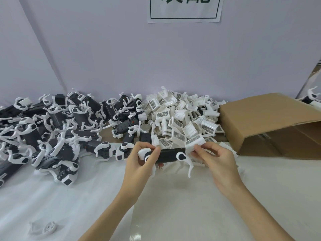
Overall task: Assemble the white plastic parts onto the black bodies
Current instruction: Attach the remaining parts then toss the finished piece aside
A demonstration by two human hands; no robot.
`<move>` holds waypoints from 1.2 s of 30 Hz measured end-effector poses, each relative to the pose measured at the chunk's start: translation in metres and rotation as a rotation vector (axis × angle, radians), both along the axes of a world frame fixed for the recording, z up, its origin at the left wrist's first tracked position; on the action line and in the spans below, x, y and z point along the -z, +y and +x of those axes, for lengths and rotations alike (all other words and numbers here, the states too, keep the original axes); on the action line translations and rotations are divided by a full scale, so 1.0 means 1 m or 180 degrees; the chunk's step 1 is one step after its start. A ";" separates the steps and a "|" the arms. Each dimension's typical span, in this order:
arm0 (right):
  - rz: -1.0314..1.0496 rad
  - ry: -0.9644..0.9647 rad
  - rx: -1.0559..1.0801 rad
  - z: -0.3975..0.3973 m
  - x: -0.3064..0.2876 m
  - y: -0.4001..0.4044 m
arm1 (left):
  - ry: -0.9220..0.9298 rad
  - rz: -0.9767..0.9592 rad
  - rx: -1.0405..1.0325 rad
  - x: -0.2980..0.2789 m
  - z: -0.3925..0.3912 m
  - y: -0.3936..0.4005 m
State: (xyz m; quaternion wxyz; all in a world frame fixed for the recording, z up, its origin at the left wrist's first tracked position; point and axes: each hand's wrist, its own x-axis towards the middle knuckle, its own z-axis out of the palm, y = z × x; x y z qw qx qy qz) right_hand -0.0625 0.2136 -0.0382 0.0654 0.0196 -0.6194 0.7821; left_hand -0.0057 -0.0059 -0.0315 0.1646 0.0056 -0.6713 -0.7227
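My left hand (139, 162) grips the left end of a black body (169, 155) with white legs, held level above the table. My right hand (216, 159) pinches a white plastic part (193, 144) with a grey grid and holds it against the body's right end. Behind my hands lies a heap of loose white parts (180, 117). To the left spreads a large pile of black bodies with white legs (57, 126).
An open cardboard box (271, 124) lies on its side at the right. A small white wheel-like piece (49, 227) sits at the near left on the white table sheet (173, 206). A wall with a paper sign (184, 9) closes off the back.
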 end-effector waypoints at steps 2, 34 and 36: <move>-0.0026 -0.0027 -0.0092 0.000 0.000 0.001 | 0.0027 -0.0089 0.0065 0.000 0.002 0.000; 0.1103 0.0681 -0.0069 0.010 -0.009 -0.002 | 0.0058 -0.0125 0.0291 0.010 0.001 0.004; 0.1144 0.0696 -0.0020 0.011 -0.008 -0.004 | 0.0100 -0.0185 0.0308 0.009 0.002 0.004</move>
